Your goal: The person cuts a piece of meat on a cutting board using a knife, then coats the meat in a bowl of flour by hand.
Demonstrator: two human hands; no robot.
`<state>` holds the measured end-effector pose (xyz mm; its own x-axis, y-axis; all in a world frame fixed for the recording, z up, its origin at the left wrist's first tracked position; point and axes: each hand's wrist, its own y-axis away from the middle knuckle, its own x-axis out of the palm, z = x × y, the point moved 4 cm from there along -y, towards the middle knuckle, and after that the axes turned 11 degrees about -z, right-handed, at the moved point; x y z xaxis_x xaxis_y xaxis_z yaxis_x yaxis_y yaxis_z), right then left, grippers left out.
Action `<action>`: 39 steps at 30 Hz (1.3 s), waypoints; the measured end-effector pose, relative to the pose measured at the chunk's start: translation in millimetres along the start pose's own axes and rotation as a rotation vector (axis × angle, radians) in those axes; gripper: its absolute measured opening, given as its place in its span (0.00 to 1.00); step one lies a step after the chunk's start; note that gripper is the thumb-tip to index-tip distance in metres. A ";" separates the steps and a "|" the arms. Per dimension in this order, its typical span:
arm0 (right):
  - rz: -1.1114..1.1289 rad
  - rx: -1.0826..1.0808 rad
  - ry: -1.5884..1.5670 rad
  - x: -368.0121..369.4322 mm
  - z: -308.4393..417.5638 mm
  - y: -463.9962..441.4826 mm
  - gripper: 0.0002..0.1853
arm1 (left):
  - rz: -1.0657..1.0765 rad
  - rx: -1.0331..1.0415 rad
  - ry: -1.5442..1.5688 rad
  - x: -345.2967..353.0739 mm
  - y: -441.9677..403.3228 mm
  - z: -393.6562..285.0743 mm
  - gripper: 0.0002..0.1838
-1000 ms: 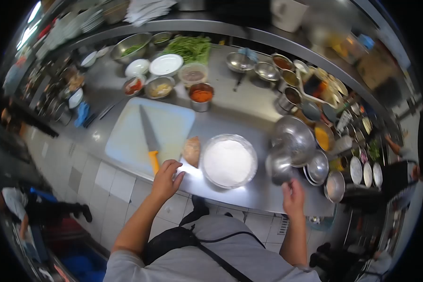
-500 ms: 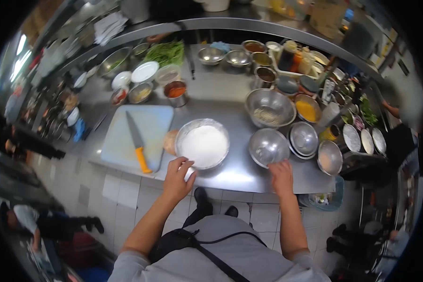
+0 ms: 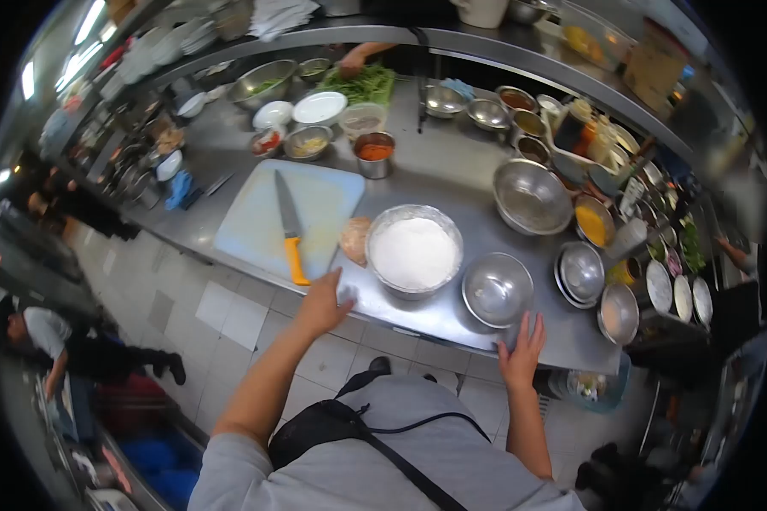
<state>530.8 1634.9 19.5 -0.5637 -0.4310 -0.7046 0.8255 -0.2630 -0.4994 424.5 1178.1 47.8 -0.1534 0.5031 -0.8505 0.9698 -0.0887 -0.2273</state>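
A bowl of white powder (image 3: pixel 415 250) stands near the front edge of the steel counter, with a brownish lump (image 3: pixel 354 240) against its left side. My left hand (image 3: pixel 325 305) is just below the lump, fingers apart and holding nothing. An empty steel bowl (image 3: pixel 498 289) sits right of the powder. Beside its lower right rim is my right hand (image 3: pixel 521 347), fingers spread, nothing in it. On the white cutting board (image 3: pixel 290 217) lies a knife (image 3: pixel 291 230), its yellow handle toward me.
A larger steel bowl (image 3: pixel 533 197), stacked bowls (image 3: pixel 581 272) and sauce containers fill the right side. A metal pot of red-orange food (image 3: pixel 374 155) stands behind the board. Another person's hand (image 3: pixel 352 63) is at the greens (image 3: pixel 362 87). A co-worker (image 3: pixel 55 341) is at far left.
The small steel bowl, held in my right hand earlier, now rests on the counter, and that hand has opened. The view has shifted. Another person's hand has appeared over the greens.
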 end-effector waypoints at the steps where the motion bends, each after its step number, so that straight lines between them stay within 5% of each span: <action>1: -0.010 0.026 0.038 -3.8 -6.9 6.2 0.47 | -0.054 -0.014 0.009 4.0 -19.4 0.3 0.38; 6: 0.186 0.124 0.337 14.1 -58.0 51.4 0.54 | -0.106 0.010 -0.173 73.6 -112.6 33.7 0.29; 10: 0.368 0.183 0.496 11.3 -43.4 57.3 0.62 | -0.097 0.028 -0.220 66.7 -128.0 -8.5 0.26; 15: 0.356 0.309 0.445 24.1 -33.7 62.3 0.65 | -0.092 0.232 -0.258 71.4 -125.6 -4.0 0.30; 20: 0.373 0.314 0.405 30.6 -37.5 61.0 0.67 | 0.048 0.238 -0.324 77.2 -82.5 42.2 0.21; 22: 0.310 0.248 0.403 33.0 -43.6 63.3 0.68 | 0.039 0.295 -0.030 66.4 -57.6 48.6 0.18; 27: 0.534 0.345 0.486 26.0 -31.4 38.0 0.67 | -0.080 0.145 0.214 1.6 -43.5 26.4 0.14; 29: 0.578 0.414 0.454 29.8 -43.5 28.7 0.68 | 0.049 -0.045 -0.145 22.9 -53.8 57.9 0.15; 39: 0.866 0.500 0.389 39.1 -54.7 5.7 0.73 | 0.262 -0.229 -0.250 49.3 -59.3 26.7 0.20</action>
<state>511.9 1663.8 -38.5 0.3215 -0.3591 -0.8762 0.8175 -0.3617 0.4482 354.4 1185.1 6.7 0.0902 0.2628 -0.9606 0.9948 0.0211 0.0992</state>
